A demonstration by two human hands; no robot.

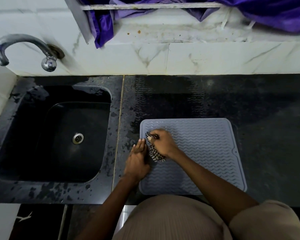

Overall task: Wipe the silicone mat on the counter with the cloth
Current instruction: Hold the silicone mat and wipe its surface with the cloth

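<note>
A person's right hand (163, 144) curls its fingers around a bunched black-and-white checked cloth (153, 152) near the left edge of a grey-blue ridged silicone mat (206, 146). The left hand (138, 161), fingers straight and together, rests beside it. Wiping seems underway; next, sweep rightward across the mat.

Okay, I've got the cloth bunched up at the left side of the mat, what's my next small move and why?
Probably sweep the right hand, which grips the checked cloth, rightward across the silicone mat. The cloth sits at the mat's left edge, where the left hand rests with straight fingers, and the rest of the mat lies to its right.
</note>
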